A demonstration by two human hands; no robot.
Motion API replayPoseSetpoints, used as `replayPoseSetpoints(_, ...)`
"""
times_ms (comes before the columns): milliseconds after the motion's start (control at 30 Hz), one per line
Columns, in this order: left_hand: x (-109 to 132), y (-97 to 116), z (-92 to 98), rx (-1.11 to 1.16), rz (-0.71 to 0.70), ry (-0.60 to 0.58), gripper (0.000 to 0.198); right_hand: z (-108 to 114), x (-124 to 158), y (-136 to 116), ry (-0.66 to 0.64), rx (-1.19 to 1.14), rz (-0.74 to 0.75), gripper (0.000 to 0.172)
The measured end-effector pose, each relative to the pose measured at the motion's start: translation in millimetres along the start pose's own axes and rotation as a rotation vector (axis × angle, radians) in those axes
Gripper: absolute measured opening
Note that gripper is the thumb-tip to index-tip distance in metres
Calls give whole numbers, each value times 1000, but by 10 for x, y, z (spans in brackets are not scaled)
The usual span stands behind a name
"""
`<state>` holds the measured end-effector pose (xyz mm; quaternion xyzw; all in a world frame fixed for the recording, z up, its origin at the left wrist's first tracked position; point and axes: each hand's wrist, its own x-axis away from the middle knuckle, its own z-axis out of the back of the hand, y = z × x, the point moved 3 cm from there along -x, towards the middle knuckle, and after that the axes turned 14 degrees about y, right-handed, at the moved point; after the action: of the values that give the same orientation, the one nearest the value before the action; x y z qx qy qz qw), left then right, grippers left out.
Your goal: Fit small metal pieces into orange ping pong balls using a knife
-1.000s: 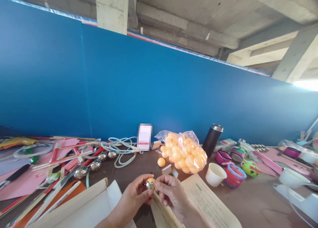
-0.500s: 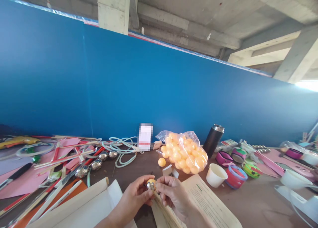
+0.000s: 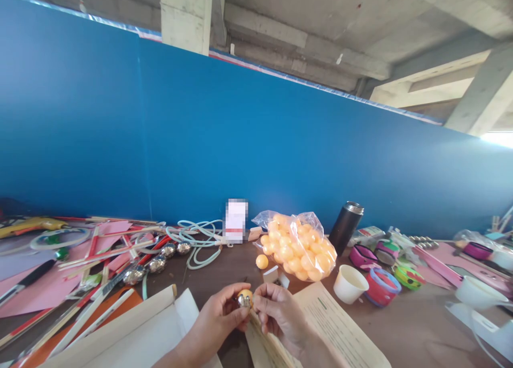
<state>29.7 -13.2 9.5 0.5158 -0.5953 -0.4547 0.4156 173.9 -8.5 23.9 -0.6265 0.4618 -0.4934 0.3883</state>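
Note:
My left hand (image 3: 218, 320) and my right hand (image 3: 278, 314) meet low in the middle of the view, fingertips pinched together. Between them sits a small orange ball (image 3: 245, 293) with a shiny silver bell (image 3: 243, 301) pressed against it. The left fingers grip the ball and bell from the left; the right fingers pinch at them from the right. Both hands hover above a printed paper sheet (image 3: 340, 330) on the brown table (image 3: 401, 325).
A clear bag of orange balls (image 3: 298, 248) lies behind the hands, one loose ball (image 3: 262, 261) beside it. Silver bells (image 3: 154, 264), sticks and pink paper (image 3: 40, 288) crowd the left. A black flask (image 3: 345, 226), white cup (image 3: 350, 283) and coloured tape rolls (image 3: 380, 285) stand right.
The hands keep the same pinch on the ball and bell. The view has drifted slightly; nothing on the table has moved.

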Motion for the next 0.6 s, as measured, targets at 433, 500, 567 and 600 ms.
replayPoseSetpoints(433, 35, 68, 4, -65, 3, 23, 49, 15, -37, 41, 52, 45, 28, 33)
replayPoseSetpoints(500, 46, 97, 2, -100, -19, 38, 48, 16, -48, 61, 42, 51, 33, 32)
replayPoseSetpoints(567, 57, 119, -2, -123, -34, 50, 47, 14, -50, 75, 27, 64, 27, 31)
replayPoseSetpoints(600, 62, 124, -4, -130, -36, 55, 46, 13, -49, 78, 25, 72, 23, 30)
